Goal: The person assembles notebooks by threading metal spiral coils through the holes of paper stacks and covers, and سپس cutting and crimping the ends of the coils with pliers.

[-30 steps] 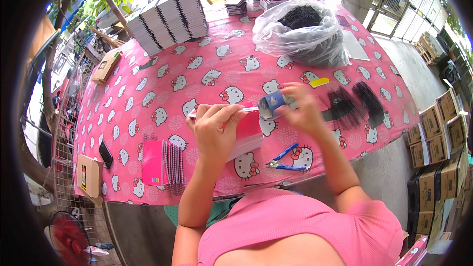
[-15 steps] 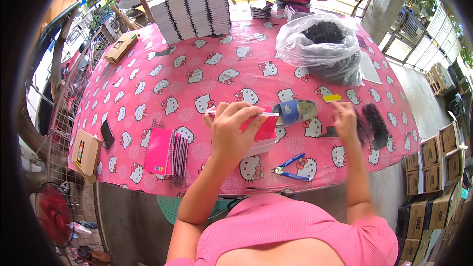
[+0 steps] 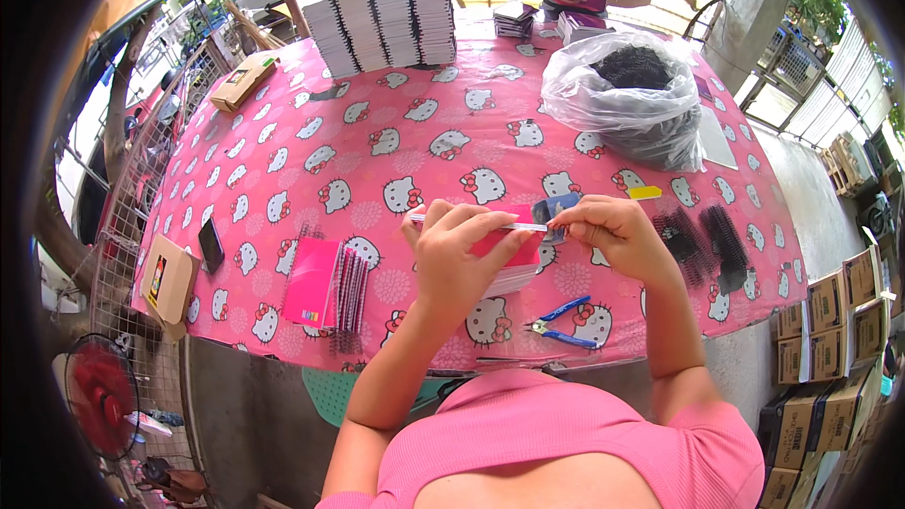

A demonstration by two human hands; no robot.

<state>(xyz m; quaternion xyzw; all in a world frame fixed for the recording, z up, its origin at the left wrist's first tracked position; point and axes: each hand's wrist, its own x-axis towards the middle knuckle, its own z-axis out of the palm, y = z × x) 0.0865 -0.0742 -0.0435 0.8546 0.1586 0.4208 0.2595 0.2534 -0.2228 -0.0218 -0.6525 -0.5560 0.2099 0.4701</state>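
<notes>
My left hand [image 3: 462,269] grips a thin pink notebook [image 3: 530,226] edge-on, thumb below and fingers over the top. At that notebook's right end, my right hand [image 3: 611,234] has its fingertips pinched together; whatever they hold is too small to make out. Beneath lies a stack of pink-covered, unbound pads [image 3: 514,278]. A blue-wrapped object [image 3: 558,210] is partly hidden behind my right fingers. Blue-handled cutting pliers [image 3: 566,328] lie nearer me with their jaws pointing left. Black binding coils [image 3: 728,250] rest to the right, near a yellow strip [image 3: 646,193].
Pink spiral notebooks [image 3: 313,285] lie at left, near a phone [image 3: 211,244] and a cardboard box [image 3: 168,285]. Tall notebook stacks [image 3: 377,24] and a clear bag [image 3: 570,85] of black coils stand farther back. Across the table, another person handles a purple notebook [image 3: 592,0].
My right hand has come left from beside the yellow strip and black coils to the right end of the held notebook. My left hand keeps its hold. The whole view has shifted slightly.
</notes>
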